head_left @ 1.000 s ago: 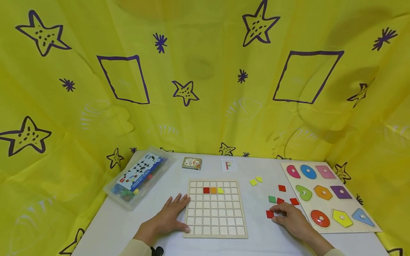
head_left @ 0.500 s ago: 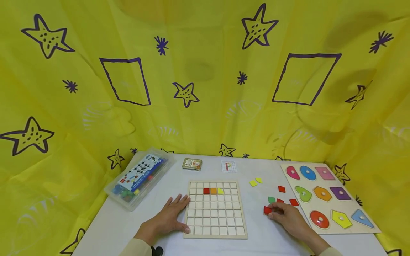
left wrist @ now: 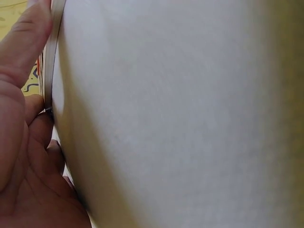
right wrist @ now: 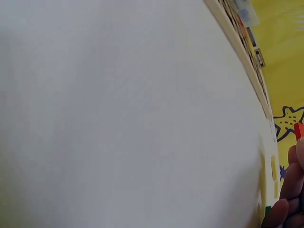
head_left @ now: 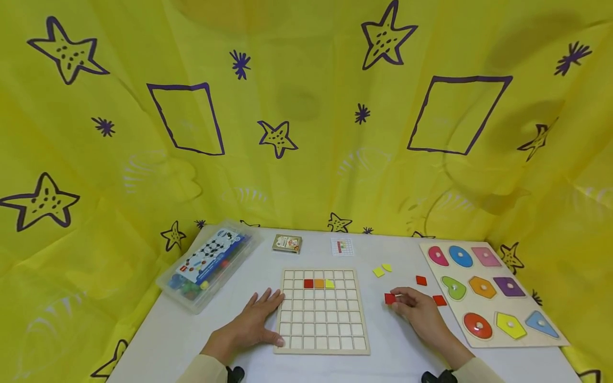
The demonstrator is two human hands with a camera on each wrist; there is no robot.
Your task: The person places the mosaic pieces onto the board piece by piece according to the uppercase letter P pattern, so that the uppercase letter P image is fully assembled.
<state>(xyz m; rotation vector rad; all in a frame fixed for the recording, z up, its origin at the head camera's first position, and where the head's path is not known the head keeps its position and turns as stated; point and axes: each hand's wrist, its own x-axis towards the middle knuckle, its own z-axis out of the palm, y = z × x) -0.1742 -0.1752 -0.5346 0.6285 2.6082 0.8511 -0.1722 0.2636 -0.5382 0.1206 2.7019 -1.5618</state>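
My right hand [head_left: 421, 316] pinches a square red tile [head_left: 390, 299] between thumb and fingertips, just right of the wooden grid board [head_left: 322, 351]. The same tile's edge [right wrist: 299, 130] shows at the right wrist view's border. Flat beside the board's left side lies my left hand [head_left: 254, 322], fingers spread, thumb on the near corner. In the board's second row sit a red tile [head_left: 308, 283], an orange tile [head_left: 319, 284] and a yellow piece [head_left: 330, 284]. Loose red tiles [head_left: 421, 280] lie beyond the right hand, which hides other tiles from the head view.
Two yellow pieces [head_left: 379, 272] lie right of the board. A small printed grid card [head_left: 342, 247] and a card box [head_left: 287, 243] are behind it. A clear plastic case [head_left: 208, 268] stands at left, a shape puzzle [head_left: 519, 287] at right. Yellow curtain [head_left: 306, 181] encloses the table.
My right hand has lifted the red tile away from the loose pieces and carried it left and farther back, toward the board. My left hand stays in place.
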